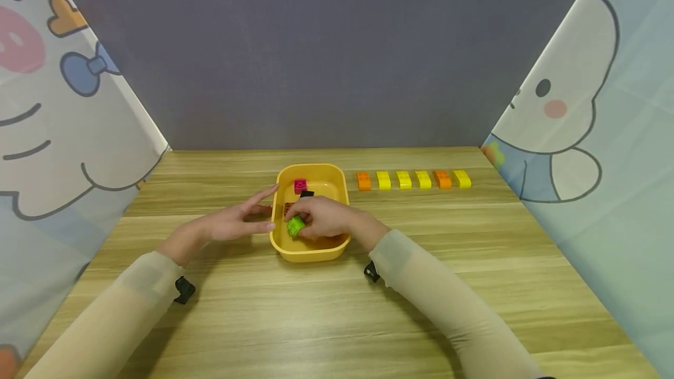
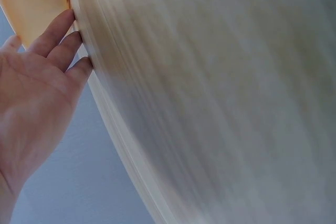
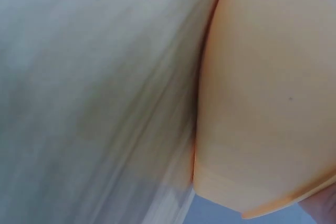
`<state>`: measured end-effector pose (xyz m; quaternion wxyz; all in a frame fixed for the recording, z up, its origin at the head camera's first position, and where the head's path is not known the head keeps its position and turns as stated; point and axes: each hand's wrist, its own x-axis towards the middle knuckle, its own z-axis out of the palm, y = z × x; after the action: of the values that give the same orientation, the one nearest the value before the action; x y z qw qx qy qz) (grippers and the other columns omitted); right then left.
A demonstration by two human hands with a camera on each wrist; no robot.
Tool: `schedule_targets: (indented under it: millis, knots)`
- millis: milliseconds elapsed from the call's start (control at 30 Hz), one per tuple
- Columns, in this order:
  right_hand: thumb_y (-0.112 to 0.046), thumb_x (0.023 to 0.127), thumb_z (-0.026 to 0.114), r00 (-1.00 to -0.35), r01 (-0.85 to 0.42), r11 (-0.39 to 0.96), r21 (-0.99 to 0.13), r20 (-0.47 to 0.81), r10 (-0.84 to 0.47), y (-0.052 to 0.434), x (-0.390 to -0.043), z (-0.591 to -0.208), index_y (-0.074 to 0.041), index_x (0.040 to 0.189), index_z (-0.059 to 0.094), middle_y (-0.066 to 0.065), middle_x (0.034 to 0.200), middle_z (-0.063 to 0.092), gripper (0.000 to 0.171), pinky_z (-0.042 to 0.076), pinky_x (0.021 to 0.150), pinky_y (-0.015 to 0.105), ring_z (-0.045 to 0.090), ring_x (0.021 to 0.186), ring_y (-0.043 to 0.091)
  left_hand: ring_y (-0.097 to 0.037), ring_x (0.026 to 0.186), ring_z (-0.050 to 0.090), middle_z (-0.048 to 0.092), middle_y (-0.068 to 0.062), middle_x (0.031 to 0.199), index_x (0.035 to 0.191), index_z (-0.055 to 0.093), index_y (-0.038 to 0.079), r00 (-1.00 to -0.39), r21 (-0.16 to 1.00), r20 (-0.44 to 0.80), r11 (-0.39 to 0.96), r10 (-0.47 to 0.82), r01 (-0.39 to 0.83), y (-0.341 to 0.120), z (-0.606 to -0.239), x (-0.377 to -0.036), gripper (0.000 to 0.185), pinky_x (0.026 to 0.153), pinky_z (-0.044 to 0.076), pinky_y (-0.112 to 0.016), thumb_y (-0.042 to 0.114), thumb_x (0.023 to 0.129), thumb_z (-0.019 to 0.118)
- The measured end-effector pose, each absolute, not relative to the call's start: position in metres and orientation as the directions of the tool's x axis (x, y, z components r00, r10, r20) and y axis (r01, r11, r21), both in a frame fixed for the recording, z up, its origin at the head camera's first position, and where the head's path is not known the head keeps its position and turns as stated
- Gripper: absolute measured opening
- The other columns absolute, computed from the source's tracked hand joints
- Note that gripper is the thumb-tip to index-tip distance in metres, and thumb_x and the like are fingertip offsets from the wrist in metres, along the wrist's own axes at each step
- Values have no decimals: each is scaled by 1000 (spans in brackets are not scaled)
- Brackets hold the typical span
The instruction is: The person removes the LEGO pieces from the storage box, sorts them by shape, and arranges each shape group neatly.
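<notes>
A yellow plastic bin point(image 1: 310, 256) stands on the table with several toy building blocks inside. My right hand point(image 1: 327, 217) reaches over its right rim and pinches a bright green building block point(image 1: 295, 226) between thumb and fingers. Beyond that hand lie a magenta block point(image 1: 300, 185) and a black block point(image 1: 307, 193); a dark red block point(image 1: 288, 208) is partly covered by my fingers. My left hand point(image 1: 237, 222), fingers extended, touches the bin's left side. In the right wrist view the bin wall point(image 3: 268, 87) hides most of the right hand.
Right of the bin, a row of blocks runs along the table's point(image 1: 316, 320) back: an orange block point(image 1: 364, 181), several yellow ones point(image 1: 403, 179) and another orange one point(image 1: 442, 179). A grey panel point(image 1: 326, 57) rises behind, with printed cloth on both sides.
</notes>
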<state>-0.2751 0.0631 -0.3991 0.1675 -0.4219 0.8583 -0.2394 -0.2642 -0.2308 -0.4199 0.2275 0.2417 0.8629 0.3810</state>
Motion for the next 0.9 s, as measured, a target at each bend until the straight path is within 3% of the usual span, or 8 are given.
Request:
schedule_targets:
  millis: [233, 600, 900]
  knots:
    - [-9, 100, 81, -623, -543, 456, -705, -26, -782, 66, -277, -400, -11, 135, 69, 7, 142, 64, 37, 59, 107, 25, 68, 125, 21, -51, 160, 39, 43, -27, 171, 177, 2, 38, -772, 782, -207, 576, 600, 239, -231, -418, -265, 95, 127, 28, -79, 46, 110, 67]
    - [-19, 100, 83, -627, -613, 464, -639, 37, -778, 67, -276, -399, -20, 138, 74, -1, 134, 72, 39, 55, 109, 33, 65, 118, 14, -53, 160, 38, 41, -27, 172, 177, 1, 40, -781, 765, -223, 601, 583, 230, -232, -418, -263, 95, 125, 28, -81, 49, 109, 67]
    - [-14, 97, 85, -642, -631, 418, -653, 136, -755, 70, -278, -399, -15, 133, 73, 3, 127, 70, 38, 60, 100, 33, 65, 106, 17, -54, 160, 38, 41, -27, 172, 177, 0, 41, -779, 771, -229, 597, 584, 222, -231, -417, -262, 95, 124, 30, -81, 50, 109, 66]
